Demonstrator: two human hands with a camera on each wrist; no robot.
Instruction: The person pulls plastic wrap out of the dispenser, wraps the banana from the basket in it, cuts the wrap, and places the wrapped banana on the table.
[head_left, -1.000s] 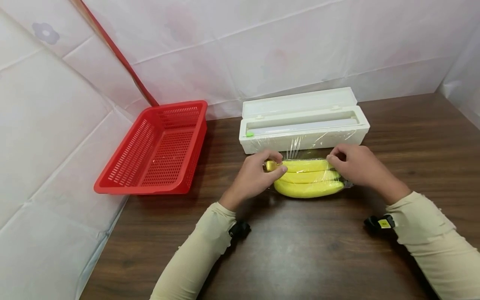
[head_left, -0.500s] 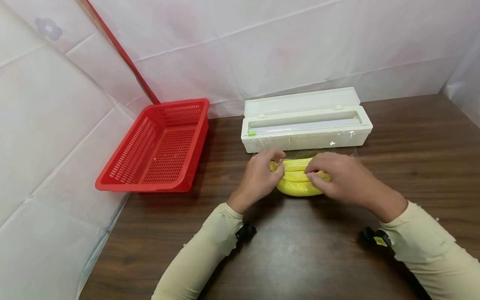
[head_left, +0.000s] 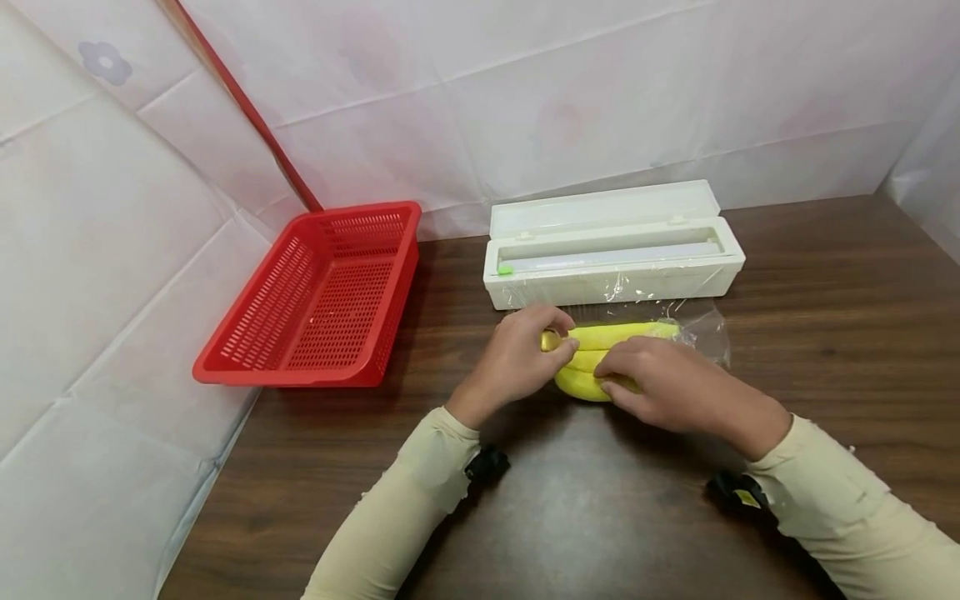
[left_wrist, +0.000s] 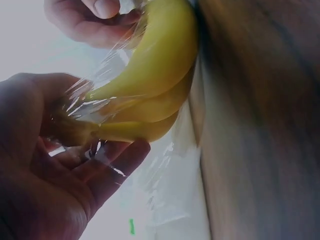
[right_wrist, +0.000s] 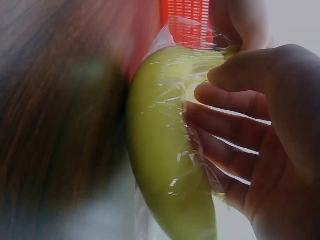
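Observation:
A bunch of yellow bananas lies on the table, covered in clear cling film that spreads past its right end. At the stem end, my left hand grips the bananas, thumb and fingers curled round the wrapped stem. My right hand is over the near side of the bunch and hides part of it. In the right wrist view its thumb and forefinger pinch the film close to the stem end, while the other fingers lie along the wrapped banana.
Just behind the bananas stands a white cling film box, lid raised, a roll inside and film down its front. To the left is a red perforated basket. A pale sheet covers the walls around the brown table.
My right hand has moved left and toward me, from the right end of the bananas onto their near side. Loose film now shows at the right end. My left hand stays at the stem.

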